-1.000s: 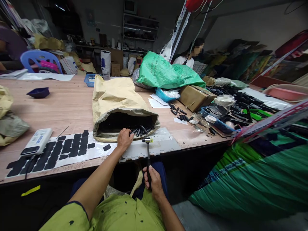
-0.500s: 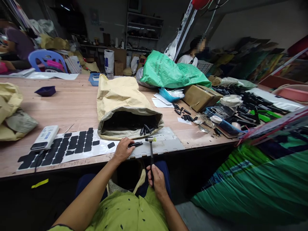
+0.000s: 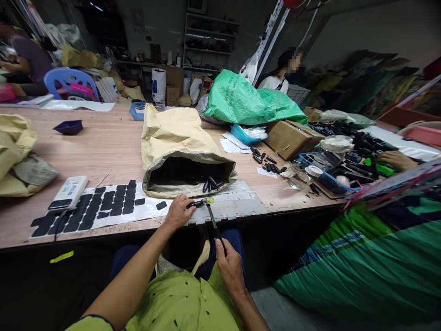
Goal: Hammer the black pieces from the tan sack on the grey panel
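My left hand [image 3: 179, 211] rests at the table's front edge, its fingers closed on a slim black piece [image 3: 195, 203] that points right. In my right hand [image 3: 229, 264] is the dark handle of a small hammer [image 3: 212, 218]. The hammer's head, with a yellow-green face, is at the black piece's right end; whether they touch I cannot tell. Beneath lies a grey flat board [image 3: 237, 208]. Just behind my hands, a tan sack [image 3: 174, 131] lies with its mouth toward me, and several black pieces [image 3: 212, 185] sit at the right of its opening.
Left of my hands are a white sheet of black stickers [image 3: 119, 200] and a white device [image 3: 69, 193]. A cardboard box [image 3: 292, 138], a green sack [image 3: 255, 103] and a blue basket [image 3: 330, 178] crowd the right side. Another person's hand [image 3: 398, 159] reaches in there.
The hammer's head has swung left to the black piece's end, its handle now tilted. My left hand stays on the piece. Another person's hand has appeared at the right.
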`<state>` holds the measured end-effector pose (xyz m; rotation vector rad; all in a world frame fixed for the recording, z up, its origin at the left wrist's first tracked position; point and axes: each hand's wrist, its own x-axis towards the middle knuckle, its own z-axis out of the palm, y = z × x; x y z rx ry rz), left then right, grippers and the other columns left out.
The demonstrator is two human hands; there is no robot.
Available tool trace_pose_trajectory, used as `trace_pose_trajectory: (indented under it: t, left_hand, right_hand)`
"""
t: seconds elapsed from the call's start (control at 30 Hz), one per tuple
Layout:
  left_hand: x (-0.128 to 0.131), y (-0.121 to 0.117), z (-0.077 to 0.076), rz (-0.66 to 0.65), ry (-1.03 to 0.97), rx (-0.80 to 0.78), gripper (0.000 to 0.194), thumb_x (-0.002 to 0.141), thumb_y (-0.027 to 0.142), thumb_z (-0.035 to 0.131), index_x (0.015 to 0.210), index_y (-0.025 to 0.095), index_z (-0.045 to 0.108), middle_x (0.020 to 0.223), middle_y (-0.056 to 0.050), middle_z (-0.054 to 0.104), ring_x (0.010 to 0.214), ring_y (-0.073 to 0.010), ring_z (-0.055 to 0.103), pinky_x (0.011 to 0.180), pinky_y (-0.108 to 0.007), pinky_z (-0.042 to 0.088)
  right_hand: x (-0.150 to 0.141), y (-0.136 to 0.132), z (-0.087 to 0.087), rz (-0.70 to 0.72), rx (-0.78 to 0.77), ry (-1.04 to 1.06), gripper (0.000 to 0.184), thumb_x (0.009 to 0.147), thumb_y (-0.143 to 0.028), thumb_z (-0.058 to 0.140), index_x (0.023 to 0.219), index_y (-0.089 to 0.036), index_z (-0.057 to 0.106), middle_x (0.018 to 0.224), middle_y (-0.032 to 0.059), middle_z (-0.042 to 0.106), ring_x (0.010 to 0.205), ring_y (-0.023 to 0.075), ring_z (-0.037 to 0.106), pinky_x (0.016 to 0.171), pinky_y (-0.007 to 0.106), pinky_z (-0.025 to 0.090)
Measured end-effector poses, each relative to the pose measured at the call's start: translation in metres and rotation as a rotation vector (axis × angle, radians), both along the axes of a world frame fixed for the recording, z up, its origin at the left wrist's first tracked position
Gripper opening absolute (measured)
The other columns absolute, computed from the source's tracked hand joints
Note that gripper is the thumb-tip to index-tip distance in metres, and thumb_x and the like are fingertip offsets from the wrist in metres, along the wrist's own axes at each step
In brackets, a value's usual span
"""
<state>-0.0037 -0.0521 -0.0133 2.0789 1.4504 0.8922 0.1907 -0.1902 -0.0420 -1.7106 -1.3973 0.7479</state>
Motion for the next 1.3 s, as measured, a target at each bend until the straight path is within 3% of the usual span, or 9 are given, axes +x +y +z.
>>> trace_pose_trajectory:
  t: [0.23, 0.43, 0.63, 0.77, 0.9, 1.13, 1.3]
  left_hand:
    - [0.0, 0.001, -0.002, -0.009, 0.028, 0.022, 0.019, 0.083, 0.022, 0.061, 0.098, 0.02, 0.072, 0.084, -0.004, 0.058, 0.085, -0.0187, 0.054, 0.08, -0.033, 0.044]
    - [0.0, 0.001, -0.002, -0.013, 0.01, 0.018, 0.02, 0.081, 0.021, 0.063, 0.098, 0.019, 0.072, 0.083, -0.004, 0.057, 0.085, -0.0185, 0.053, 0.08, -0.032, 0.044]
    - [-0.001, 0.0, 0.003, -0.021, 0.006, -0.016, 0.024, 0.079, 0.018, 0.061, 0.101, 0.021, 0.072, 0.082, -0.002, 0.055, 0.084, -0.0178, 0.052, 0.078, -0.031, 0.043]
    - [-0.001, 0.0, 0.005, -0.027, 0.001, -0.007, 0.018, 0.08, 0.018, 0.061, 0.093, 0.021, 0.072, 0.08, -0.002, 0.054, 0.082, -0.0173, 0.052, 0.076, -0.03, 0.043]
    - [0.0, 0.0, 0.002, -0.014, 0.0, -0.015, 0.022, 0.078, 0.018, 0.063, 0.098, 0.02, 0.072, 0.081, -0.002, 0.055, 0.083, -0.0176, 0.052, 0.077, -0.03, 0.044]
    - [0.001, -0.001, -0.002, 0.008, -0.001, 0.009, 0.018, 0.08, 0.02, 0.063, 0.096, 0.019, 0.07, 0.083, -0.003, 0.057, 0.084, -0.0182, 0.053, 0.08, -0.032, 0.045]
    - [-0.001, -0.003, 0.001, -0.015, 0.039, 0.023, 0.018, 0.089, 0.029, 0.054, 0.097, 0.019, 0.066, 0.088, -0.004, 0.058, 0.086, -0.019, 0.052, 0.082, -0.034, 0.043]
  right_hand:
    - [-0.001, 0.004, -0.004, 0.012, 0.076, -0.127, 0.05, 0.093, -0.055, 0.041, 0.098, -0.016, 0.071, 0.071, 0.0064, 0.068, 0.056, 0.0165, 0.057, 0.056, 0.024, 0.042]
    - [-0.002, 0.002, -0.003, 0.005, 0.048, -0.1, 0.051, 0.093, -0.056, 0.04, 0.099, -0.015, 0.071, 0.064, 0.0043, 0.066, 0.055, 0.0162, 0.055, 0.051, 0.023, 0.04]
    - [-0.007, 0.004, 0.002, 0.068, 0.101, -0.11, 0.048, 0.094, -0.052, 0.041, 0.103, -0.015, 0.071, 0.074, 0.0067, 0.07, 0.06, 0.0164, 0.058, 0.059, 0.023, 0.044]
    - [-0.009, 0.006, 0.002, 0.087, 0.063, -0.102, 0.047, 0.092, -0.053, 0.043, 0.098, -0.017, 0.072, 0.073, 0.0063, 0.069, 0.059, 0.0166, 0.058, 0.056, 0.024, 0.043]
    - [-0.008, 0.005, -0.001, 0.021, -0.002, 0.07, 0.049, 0.088, -0.06, 0.048, 0.096, -0.017, 0.071, 0.062, 0.003, 0.063, 0.054, 0.0156, 0.053, 0.049, 0.024, 0.039]
    - [-0.004, 0.009, -0.017, -0.123, -0.189, 0.664, 0.057, 0.078, -0.071, 0.055, 0.091, -0.016, 0.064, 0.052, -0.0056, 0.048, 0.035, 0.007, 0.036, 0.035, 0.02, 0.026]
    - [0.006, 0.014, -0.021, -0.079, -0.24, 0.917, 0.049, 0.078, -0.064, 0.063, 0.092, -0.017, 0.063, 0.052, -0.006, 0.05, 0.034, 0.0065, 0.038, 0.033, 0.019, 0.029]
